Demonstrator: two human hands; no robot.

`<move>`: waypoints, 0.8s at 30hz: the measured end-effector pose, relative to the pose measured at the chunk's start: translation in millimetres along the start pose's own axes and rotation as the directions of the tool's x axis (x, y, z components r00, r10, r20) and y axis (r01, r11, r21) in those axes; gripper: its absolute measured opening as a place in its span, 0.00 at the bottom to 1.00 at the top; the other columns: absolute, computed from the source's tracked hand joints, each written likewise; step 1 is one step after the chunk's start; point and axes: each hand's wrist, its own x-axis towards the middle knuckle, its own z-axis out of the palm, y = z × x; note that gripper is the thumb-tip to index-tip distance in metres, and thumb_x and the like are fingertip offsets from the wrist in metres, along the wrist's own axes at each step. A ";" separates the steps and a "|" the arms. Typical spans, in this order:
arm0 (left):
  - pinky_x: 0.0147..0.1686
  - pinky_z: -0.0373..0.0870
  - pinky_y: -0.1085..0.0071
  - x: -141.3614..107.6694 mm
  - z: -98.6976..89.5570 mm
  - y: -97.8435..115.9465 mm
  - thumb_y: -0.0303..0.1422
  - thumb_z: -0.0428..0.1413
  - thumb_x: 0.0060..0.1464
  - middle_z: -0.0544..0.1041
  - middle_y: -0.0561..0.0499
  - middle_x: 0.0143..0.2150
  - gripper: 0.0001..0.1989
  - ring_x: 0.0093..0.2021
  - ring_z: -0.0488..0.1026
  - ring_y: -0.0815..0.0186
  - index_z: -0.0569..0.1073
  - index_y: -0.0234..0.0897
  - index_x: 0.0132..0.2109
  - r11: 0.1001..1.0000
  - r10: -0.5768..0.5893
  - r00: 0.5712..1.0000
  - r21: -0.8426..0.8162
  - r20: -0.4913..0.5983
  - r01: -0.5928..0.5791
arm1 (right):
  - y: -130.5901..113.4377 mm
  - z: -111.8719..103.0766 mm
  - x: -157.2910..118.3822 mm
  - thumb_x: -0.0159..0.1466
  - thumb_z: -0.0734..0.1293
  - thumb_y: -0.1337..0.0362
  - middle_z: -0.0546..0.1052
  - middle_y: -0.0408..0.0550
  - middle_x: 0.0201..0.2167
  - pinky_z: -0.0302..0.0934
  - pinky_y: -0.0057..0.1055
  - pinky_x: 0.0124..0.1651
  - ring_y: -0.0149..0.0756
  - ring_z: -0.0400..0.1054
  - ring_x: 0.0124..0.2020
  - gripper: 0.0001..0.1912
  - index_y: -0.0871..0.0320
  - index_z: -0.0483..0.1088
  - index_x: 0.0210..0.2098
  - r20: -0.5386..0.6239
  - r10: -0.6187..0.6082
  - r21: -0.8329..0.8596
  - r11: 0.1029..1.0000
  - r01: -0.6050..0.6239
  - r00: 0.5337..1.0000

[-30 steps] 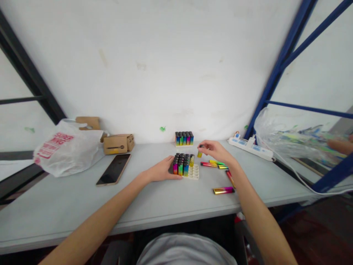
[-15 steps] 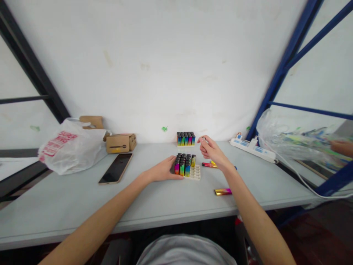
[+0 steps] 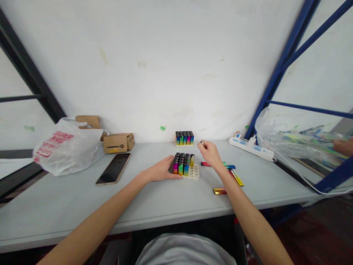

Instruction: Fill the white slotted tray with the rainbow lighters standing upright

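My left hand [image 3: 163,170] is wrapped round the left side of a white tray [image 3: 194,172], which holds upright colourful lighters [image 3: 181,168] with black tops. Round sockets show bare at the tray's right front. Above and right of the tray, my right hand [image 3: 209,151] is closed in a pinch on a small lighter, of which only a dark, shiny end [image 3: 202,142] shows. Loose lighters [image 3: 238,178] lie under and beside my right forearm, among them a gold and red one [image 3: 220,191].
A second full tray of lighters [image 3: 184,138] stands near the wall. At left are a phone [image 3: 114,169], a cardboard box [image 3: 117,143] and a white plastic bag [image 3: 67,146]. A power strip [image 3: 251,148] lies at right; another person's hand [image 3: 343,147] shows at the far right.
My right hand has turned and shifted slightly, uncovering several loose lighters near the forearm. My left hand stays on the tray. The whole view has shifted a little.
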 end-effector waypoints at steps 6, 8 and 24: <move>0.67 0.68 0.47 0.5 0.6 -1.5 0.55 0.70 0.52 0.74 0.39 0.64 0.43 0.64 0.73 0.41 0.70 0.40 0.67 1.000 0.007 1.000 -0.013 0.001 -0.007 | 5.2 -3.9 -0.1 0.70 0.61 0.41 0.67 0.38 0.21 0.54 0.31 0.31 0.33 0.59 0.24 0.23 0.53 0.63 0.30 0.124 -0.005 0.096 0.995 -0.007 0.992; 0.68 0.67 0.48 0.4 0.8 -1.7 0.55 0.70 0.52 0.75 0.39 0.64 0.43 0.63 0.73 0.42 0.70 0.40 0.68 1.000 0.016 1.000 -0.015 -0.004 -0.016 | 3.8 -9.0 0.8 0.73 0.59 0.40 0.72 0.40 0.25 0.58 0.31 0.31 0.34 0.63 0.25 0.24 0.53 0.66 0.34 0.210 -0.038 0.176 0.984 0.000 0.977; 0.66 0.68 0.48 0.3 0.1 1.3 0.53 0.71 0.52 0.74 0.38 0.63 0.42 0.62 0.73 0.42 0.69 0.39 0.67 1.000 -0.024 1.000 -0.009 0.018 0.024 | -3.0 -21.9 -3.8 0.68 0.71 0.48 0.78 0.39 0.20 0.56 0.28 0.28 0.32 0.64 0.19 0.16 0.55 0.72 0.39 0.558 -0.139 0.059 0.990 0.128 0.818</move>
